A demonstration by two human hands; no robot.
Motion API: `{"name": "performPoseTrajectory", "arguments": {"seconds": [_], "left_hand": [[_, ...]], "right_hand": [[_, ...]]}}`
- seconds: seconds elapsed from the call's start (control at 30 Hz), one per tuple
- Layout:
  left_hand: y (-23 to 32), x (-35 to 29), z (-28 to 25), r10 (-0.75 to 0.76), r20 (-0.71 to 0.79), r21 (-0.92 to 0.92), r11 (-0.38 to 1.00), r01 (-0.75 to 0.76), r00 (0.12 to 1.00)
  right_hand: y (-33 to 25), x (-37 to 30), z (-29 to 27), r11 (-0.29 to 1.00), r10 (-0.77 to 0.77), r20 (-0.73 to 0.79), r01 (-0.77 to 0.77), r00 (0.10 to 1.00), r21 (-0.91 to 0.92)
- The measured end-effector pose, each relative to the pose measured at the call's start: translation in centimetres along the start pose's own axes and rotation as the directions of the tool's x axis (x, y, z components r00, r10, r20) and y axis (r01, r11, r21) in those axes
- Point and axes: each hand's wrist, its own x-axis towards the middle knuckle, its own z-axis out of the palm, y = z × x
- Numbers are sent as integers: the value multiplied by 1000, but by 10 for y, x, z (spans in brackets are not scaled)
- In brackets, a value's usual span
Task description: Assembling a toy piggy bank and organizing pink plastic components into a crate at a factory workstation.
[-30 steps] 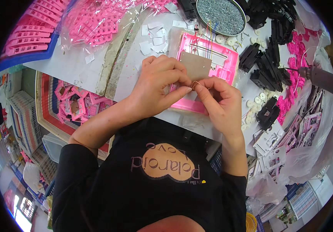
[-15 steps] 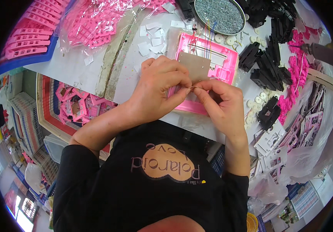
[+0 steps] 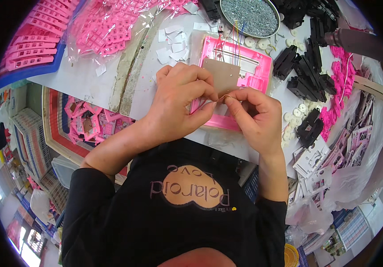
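A pink plastic housing (image 3: 262, 71) lies on the table in front of me, with a flat brown-grey plate (image 3: 222, 75) over its middle. A thin wire (image 3: 224, 95) shows between my fingertips at the plate's near edge. My right hand (image 3: 256, 118) pinches it between thumb and forefinger. My left hand (image 3: 182, 100) is closed at the wire's other side, thumb and forefinger close together; its grip is partly hidden. Several coloured wires (image 3: 240, 38) stand up from the far end of the housing.
Beyond the housing stands a round metal tray (image 3: 280, 20) of screws. Black plastic parts (image 3: 304, 80) and white gears (image 3: 293, 115) lie to the right. Pink parts in clear bags (image 3: 107, 31), a blue crate (image 3: 49, 62) and paper scraps (image 3: 173, 42) are to the left. A dark tool (image 3: 356, 40) juts in at right.
My fingertips have drawn slightly apart, baring a little more of the wire. The dark tool at the right has shifted up and left. The whole view has moved slightly.
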Motion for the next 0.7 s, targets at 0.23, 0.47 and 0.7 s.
{"name": "performPoseTrajectory", "arguments": {"seconds": [0.23,0.47,0.7], "left_hand": [[-3,1,-1,19,28,-34,999,-18,999],[-1,2,-2,46,40,-35,998,-45,998],[0,3,2,35,18,-16,999,-34,999]], "right_hand": [[1,-1,1,1000,0,-1,0,1000,1],[-2,0,1,1000,-10,13,10,1000,-5],[-4,-2,2,999,-11,9,11,1000,-43]]}}
